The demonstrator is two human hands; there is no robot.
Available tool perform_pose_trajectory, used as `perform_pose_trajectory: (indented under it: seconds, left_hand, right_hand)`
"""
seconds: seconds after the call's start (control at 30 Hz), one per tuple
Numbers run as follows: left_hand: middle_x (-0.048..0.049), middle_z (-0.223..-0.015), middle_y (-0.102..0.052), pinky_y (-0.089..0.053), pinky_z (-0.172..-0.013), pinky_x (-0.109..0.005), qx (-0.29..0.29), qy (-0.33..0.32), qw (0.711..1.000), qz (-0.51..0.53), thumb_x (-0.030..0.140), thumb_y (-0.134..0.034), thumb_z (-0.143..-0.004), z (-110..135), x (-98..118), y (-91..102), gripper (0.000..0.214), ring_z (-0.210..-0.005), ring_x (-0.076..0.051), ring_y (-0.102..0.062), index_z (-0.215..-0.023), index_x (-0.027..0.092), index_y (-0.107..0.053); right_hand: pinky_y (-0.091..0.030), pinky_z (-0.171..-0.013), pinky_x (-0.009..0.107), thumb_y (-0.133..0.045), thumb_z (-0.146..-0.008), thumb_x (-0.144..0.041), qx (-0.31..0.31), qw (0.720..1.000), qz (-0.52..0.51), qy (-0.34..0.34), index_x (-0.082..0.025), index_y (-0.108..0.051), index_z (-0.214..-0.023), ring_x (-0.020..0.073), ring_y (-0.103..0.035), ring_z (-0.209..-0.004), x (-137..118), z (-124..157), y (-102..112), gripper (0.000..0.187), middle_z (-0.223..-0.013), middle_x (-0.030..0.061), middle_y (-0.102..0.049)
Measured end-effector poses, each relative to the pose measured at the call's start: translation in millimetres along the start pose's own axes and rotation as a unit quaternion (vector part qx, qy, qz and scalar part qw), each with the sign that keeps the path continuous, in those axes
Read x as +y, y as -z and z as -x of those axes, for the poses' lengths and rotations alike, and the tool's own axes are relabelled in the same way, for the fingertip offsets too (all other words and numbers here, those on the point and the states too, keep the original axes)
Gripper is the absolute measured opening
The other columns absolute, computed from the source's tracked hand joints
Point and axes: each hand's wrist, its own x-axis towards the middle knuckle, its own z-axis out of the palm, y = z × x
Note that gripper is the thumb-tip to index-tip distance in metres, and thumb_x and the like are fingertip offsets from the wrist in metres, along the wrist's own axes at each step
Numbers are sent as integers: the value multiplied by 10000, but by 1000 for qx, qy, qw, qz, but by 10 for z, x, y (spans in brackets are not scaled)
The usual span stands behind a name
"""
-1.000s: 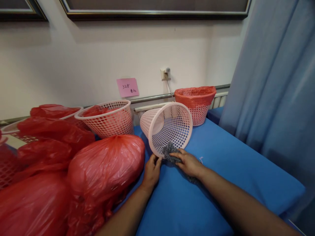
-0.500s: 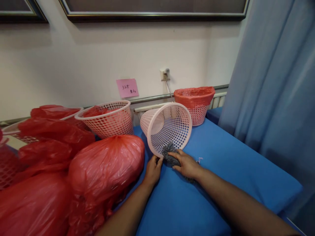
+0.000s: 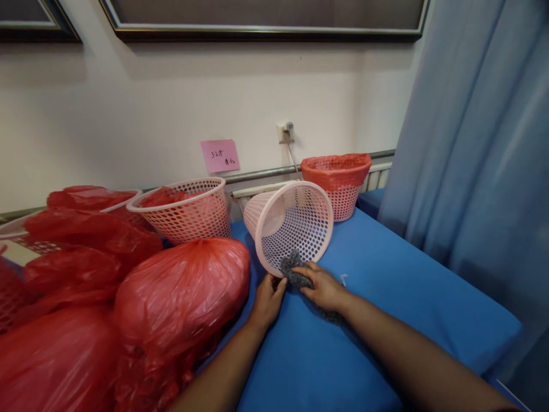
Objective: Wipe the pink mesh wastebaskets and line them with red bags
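A pink perforated plastic basket (image 3: 258,220) lies tipped on its side on the blue bed surface (image 3: 295,355), its mouth facing me. My left hand (image 3: 269,297) pinches the near lower part of its rim between thumb and fingers. Bunched in my right hand (image 3: 322,288) is a dark grey, fuzzy cloth (image 3: 295,272), which lies over the basket's rim at the lower edge. Part of the cloth trails beneath my right wrist.
Full red plastic bags (image 3: 184,297) crowd the left side. Behind them stands a pink basket (image 3: 193,212) with red plastic inside. A red-lined basket (image 3: 343,197) is at the back right. A pink note (image 3: 220,155) and a socket (image 3: 285,133) are on the wall; a blue curtain (image 3: 454,143) hangs right.
The view has shifted very slightly. Both hands, the cloth and the tipped basket keep nearly the same positions.
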Motion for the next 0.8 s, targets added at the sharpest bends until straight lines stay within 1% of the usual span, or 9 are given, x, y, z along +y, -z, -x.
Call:
perform_pose_trajectory:
  seconds: [0.1, 0.23, 0.3, 0.4, 0.5, 0.57, 0.63, 0.73, 0.8]
  left_hand:
    - [-93, -1012, -760, -560, -893, -413, 28, 1, 1000, -3, 442, -626, -860, -28, 11, 54, 323, -949, -252, -714, -1026, 168, -669]
    - [-36, -842, -698, -544, -756, -318, 125, -39, 990, -50, 435, -590, -903, -19, 125, 161, 257, -800, -202, -661, -899, 183, -640]
    - [-33, -845, -682, -535, -758, -308, 141, -48, 988, -52, 431, -590, -909, 0, 142, 154, 252, -798, -193, -647, -909, 182, -632]
    - [-63, -964, -717, -549, -841, -344, 72, -31, 997, -15, 414, -628, -885, 14, 66, 65, 277, -888, -206, -682, -1020, 173, -637]
    - [-98, -1065, -746, -546, -928, -407, -19, -1, 1000, 22, 410, -678, -834, -6, -45, -12, 346, -987, -240, -705, -1072, 161, -651]
    - [-103, -1078, -750, -539, -947, -419, -24, 12, 999, 26, 423, -666, -834, -26, -66, 2, 349, -1008, -250, -704, -1061, 158, -662]
    - [-81, -1006, -746, -547, -896, -385, 20, 8, 1000, 8, 437, -629, -863, -37, -22, 69, 306, -953, -237, -698, -999, 165, -665]
    - [-26, -838, -681, -533, -766, -304, 130, -31, 991, -31, 450, -593, -899, -21, 108, 178, 267, -806, -192, -649, -879, 186, -632]
    - [-15, -818, -653, -521, -736, -284, 164, -46, 985, -38, 460, -589, -906, 4, 169, 190, 273, -776, -178, -626, -876, 190, -618]
  right_hand:
    - [-421, -1109, 338, -618, -811, -168, -13, 1000, -7, 5, -317, -559, -1414, 202, -571, -1260, 44, -31, 19, 625, -1429, 49, -544]
    - [-452, -1063, 362, -501, -859, -100, 53, 987, 113, -102, -252, -584, -1396, 227, -616, -1168, 266, -103, 212, 564, -1406, 94, -556]
    - [-458, -1047, 419, -426, -891, -86, 82, 977, 138, -139, -208, -565, -1417, 264, -620, -1156, 314, -114, 265, 557, -1431, 144, -528]
    - [-448, -1062, 429, -451, -872, -83, 59, 986, 116, -102, -199, -555, -1428, 286, -597, -1206, 225, -90, 202, 577, -1464, 161, -499]
    - [-422, -1104, 347, -564, -831, -126, 7, 999, 48, -20, -288, -544, -1435, 235, -551, -1295, 66, -51, 61, 626, -1492, 82, -493]
    - [-411, -1118, 321, -603, -817, -150, -14, 1000, 13, 12, -332, -528, -1442, 209, -528, -1328, 29, -40, 16, 655, -1504, 44, -484]
    - [-413, -1116, 318, -598, -813, -138, -17, 1000, 23, 7, -339, -539, -1431, 205, -536, -1318, 83, -49, 44, 653, -1488, 33, -500]
    - [-434, -1094, 361, -526, -859, -124, 31, 992, 95, -75, -279, -564, -1416, 238, -583, -1245, 258, -85, 173, 580, -1462, 79, -514]
    - [-438, -1085, 418, -470, -900, -132, 67, 983, 119, -120, -215, -551, -1429, 277, -591, -1221, 342, -99, 245, 542, -1484, 136, -482]
